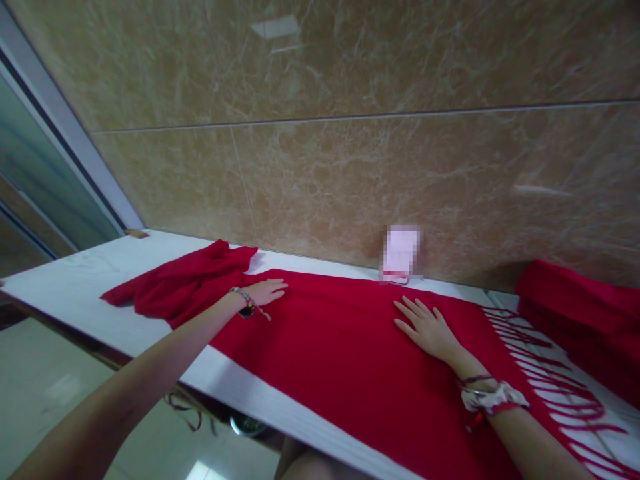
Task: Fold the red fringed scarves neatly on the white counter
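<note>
A red scarf [330,340] is spread over a white table, its right part lying flat and its left end bunched in loose folds. Fringe tassels [545,373] fan out along its right edge. My left hand [263,291] rests on the cloth beside the bunched part, fingers stretched out. Farther right, my right hand [425,325] lies palm down on the flat scarf with its fingers spread. Neither hand grips anything. Bracelets circle the left wrist; a dark band and a pale scrunchie are on the right wrist.
More folded red cloth [580,320] sits at the right end of the white table [65,287]. A pink, blurred-out object [401,253] leans on the marble-tiled wall [320,180] behind. A small brown piece [137,233] lies in the far left corner, near a glass panel [45,167].
</note>
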Demonstrator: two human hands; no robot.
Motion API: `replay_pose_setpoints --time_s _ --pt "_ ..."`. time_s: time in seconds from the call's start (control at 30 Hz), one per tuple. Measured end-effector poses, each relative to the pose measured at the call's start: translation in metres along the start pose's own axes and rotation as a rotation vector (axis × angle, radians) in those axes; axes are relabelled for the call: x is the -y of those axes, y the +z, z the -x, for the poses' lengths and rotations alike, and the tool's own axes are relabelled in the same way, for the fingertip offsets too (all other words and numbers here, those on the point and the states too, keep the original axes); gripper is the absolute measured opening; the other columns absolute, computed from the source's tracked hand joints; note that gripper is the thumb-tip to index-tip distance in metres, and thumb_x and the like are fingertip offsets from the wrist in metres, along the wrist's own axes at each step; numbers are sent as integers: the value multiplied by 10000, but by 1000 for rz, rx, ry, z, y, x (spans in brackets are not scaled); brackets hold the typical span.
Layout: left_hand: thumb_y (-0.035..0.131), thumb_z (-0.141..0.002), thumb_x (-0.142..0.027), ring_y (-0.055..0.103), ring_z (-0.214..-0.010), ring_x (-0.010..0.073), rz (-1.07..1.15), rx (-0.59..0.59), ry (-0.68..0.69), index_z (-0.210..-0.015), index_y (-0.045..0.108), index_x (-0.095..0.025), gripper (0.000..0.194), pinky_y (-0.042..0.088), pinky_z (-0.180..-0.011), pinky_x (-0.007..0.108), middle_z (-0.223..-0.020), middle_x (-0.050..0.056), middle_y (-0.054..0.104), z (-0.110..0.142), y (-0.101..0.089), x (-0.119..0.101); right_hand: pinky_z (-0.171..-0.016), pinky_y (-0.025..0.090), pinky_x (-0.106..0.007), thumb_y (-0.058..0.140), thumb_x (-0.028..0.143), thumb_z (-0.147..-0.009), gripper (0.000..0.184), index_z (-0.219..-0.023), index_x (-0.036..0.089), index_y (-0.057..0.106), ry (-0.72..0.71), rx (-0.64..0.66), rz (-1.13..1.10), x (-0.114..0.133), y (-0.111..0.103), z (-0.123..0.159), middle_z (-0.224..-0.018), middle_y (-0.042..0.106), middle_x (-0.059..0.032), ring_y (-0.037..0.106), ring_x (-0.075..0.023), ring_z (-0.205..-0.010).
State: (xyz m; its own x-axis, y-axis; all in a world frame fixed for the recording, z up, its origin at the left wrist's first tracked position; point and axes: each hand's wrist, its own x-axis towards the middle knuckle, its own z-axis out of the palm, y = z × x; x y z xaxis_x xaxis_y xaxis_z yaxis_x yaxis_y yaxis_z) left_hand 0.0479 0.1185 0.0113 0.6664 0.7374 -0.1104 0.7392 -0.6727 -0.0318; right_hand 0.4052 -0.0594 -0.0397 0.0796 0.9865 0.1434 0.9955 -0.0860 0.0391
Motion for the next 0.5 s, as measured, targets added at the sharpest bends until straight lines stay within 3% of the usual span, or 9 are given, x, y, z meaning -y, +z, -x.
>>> replay_pose_setpoints --time_s 0.1,0.23,0.37,0.5 --pt "431 -795 -338 452 -1118 209 -32 49 -6 -1192 477 -159 438 338 -935 294 -1218 107 505 -2 0 -14 -969 261 -510 306 420 -844 471 -1284 263 364 4 12 -4 1 -1 0 -1376 300 -29 259 -254 -1254" --pt "368 -841 -304 462 -1101 216 -111 -49 -13 -1190 476 -148 397 357 -911 316 -1201 128 508 1 -3 -34 -966 260 -517 298 422 -844 470 -1283 267 365 3 13 -4 1 -1 1 -1375 302 -23 262 -257 -1253" --pt "416 -824 -279 506 -1040 219 -114 6 34 -1151 509 -135 370 391 -866 300 -1152 137 536 4 -2 -56 -969 260 -515 302 418 -842 475 -1284 254 367 7 16 -12 1 -1 1 -1370 315 -26 265 -259 -1251" --pt "317 -866 -279 544 -954 186 -58 -77 47 -1050 560 -163 326 404 -830 284 -1033 92 595 -2 -9 -54 -968 260 -514 299 423 -842 470 -1273 256 383 -1 0 -21 0 1 0 -1367 322 -33 274 -259 -1248"
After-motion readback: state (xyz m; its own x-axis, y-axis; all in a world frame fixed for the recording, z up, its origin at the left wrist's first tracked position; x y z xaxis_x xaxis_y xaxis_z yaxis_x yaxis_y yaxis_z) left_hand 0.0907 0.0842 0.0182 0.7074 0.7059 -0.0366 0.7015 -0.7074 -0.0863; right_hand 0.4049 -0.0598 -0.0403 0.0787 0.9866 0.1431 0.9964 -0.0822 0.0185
